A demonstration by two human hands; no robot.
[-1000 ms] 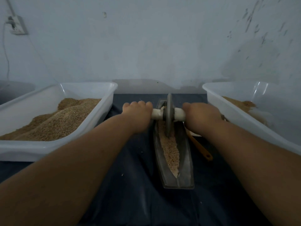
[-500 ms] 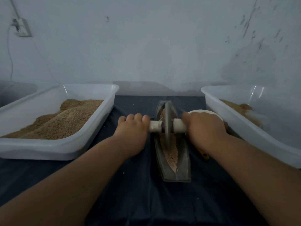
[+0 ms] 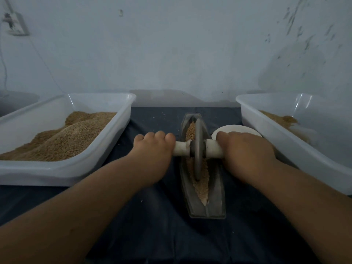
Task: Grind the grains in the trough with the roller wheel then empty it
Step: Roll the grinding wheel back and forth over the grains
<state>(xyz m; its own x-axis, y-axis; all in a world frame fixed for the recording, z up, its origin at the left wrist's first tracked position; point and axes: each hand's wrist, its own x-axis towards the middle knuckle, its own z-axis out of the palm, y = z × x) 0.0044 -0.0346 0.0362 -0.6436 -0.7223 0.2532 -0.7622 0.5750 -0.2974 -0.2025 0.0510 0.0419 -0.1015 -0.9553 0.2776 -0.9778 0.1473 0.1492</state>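
Gripping the axle (image 3: 214, 148), left hand (image 3: 154, 149) and right hand (image 3: 245, 151) curl either side of roller wheel (image 3: 198, 149). The trough (image 3: 217, 202) runs straight away from body; wheel sits mid-length.

Between our left hand (image 3: 152, 155) and right hand (image 3: 245, 153) we see a grey roller wheel (image 3: 198, 149), white handle (image 3: 213, 148) and tan grains (image 3: 202, 185). Beneath them lies plain dark-blue cloth (image 3: 152, 225).

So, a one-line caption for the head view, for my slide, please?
The left hand and right hand grip the handle of the roller wheel standing in the trough of grains.
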